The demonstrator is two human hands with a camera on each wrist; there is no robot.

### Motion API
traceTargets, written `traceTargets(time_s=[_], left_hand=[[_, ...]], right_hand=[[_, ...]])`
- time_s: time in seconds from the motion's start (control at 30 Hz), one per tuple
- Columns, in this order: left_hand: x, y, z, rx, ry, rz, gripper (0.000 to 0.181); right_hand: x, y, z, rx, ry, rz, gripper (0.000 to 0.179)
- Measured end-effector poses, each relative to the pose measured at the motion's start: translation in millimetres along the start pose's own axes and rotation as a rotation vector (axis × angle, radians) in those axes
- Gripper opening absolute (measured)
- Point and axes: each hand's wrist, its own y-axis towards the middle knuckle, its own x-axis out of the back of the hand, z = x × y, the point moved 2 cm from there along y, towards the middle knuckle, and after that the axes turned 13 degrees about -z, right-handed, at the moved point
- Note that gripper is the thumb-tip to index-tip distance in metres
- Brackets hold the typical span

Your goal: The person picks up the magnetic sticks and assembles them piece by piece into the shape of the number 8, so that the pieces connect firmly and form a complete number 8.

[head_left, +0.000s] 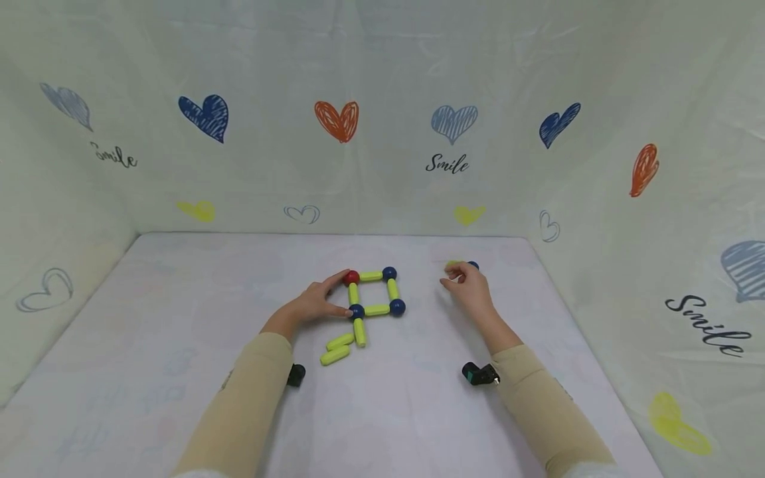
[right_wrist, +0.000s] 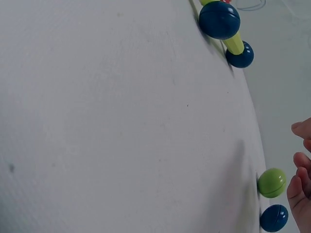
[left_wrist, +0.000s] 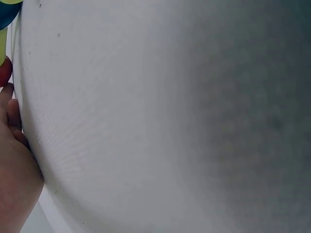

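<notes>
My left hand (head_left: 313, 302) reaches to the left side of a flat square of yellow-green rods and balls. Its index fingertip is at the red ball (head_left: 352, 278), and its thumb touches the near-left blue ball (head_left: 356, 311). Blue balls (head_left: 390, 273) form the other corners, joined by rods (head_left: 376, 310). Another rod (head_left: 359, 333) extends toward me from the near-left corner. On the right, my right hand (head_left: 471, 292) hovers with loosely bent fingers and a gap between thumb and index. Beside it lie a green ball (right_wrist: 272, 183) and a blue ball (right_wrist: 274, 218), partly hidden in the head view.
Two loose yellow-green rods (head_left: 337, 348) lie just in front of the square, on the left. Black wrist devices (head_left: 480, 374) show beside both sleeves. A pale sheet covers the table (head_left: 382, 411), and a heart-printed sheet (head_left: 382, 179) hangs behind and at the sides.
</notes>
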Motion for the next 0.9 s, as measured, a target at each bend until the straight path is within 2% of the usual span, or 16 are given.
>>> traceTargets(time_s=[0.47, 0.73, 0.9], left_hand=[[-1.9, 0.7, 1.2, 0.009, 0.002, -0.007, 0.099], [-0.9, -0.6, 1.1, 0.002, 0.005, -0.015, 0.098], [0.1, -1.8, -0.6, 0.003, 0.004, -0.017, 0.098]], right_hand=[[7.9, 12.0, -22.6, -0.028, -0.063, -0.084, 0.029], [15.1, 16.8, -27.6, -0.023, -0.106, -0.170, 0.026], [17.0, 21.2, -33.4, -0.051, -0.122, -0.206, 0.025]])
